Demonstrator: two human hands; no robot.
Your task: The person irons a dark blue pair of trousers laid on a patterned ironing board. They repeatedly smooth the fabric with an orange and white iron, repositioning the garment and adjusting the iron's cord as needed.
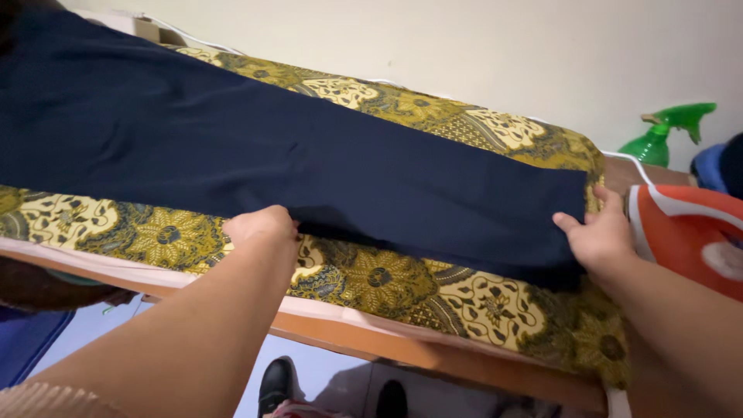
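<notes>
Standing right by them here: closest to me, down under the board's edge, there's a pair of black shoes (279,381) on the pale floor, and a bit of blue fabric (27,340) off on the left. Just above that runs the wooden edge (433,358) of the ironing board, with a gold and yellow batik cover (387,282) draped over it. Both forearms reach in over that edge. The left hand (261,226) is curled shut, pinching the near hem of the navy trouser leg (309,166) about halfway along its length. The right hand (600,232) is at the cuff end of the leg, fingers closed on the corner of the fabric, thumb on top. The trouser leg itself lies flat and stretched diagonally across the cover, running from the far left down to the right end of the board. Just beside the right hand sits an orange and white iron (689,232), with its white cord (631,164) trailing back. Furthest away, against the cream wall, there's a green spray bottle (665,133) and something blue (716,166) I can't make out.
</notes>
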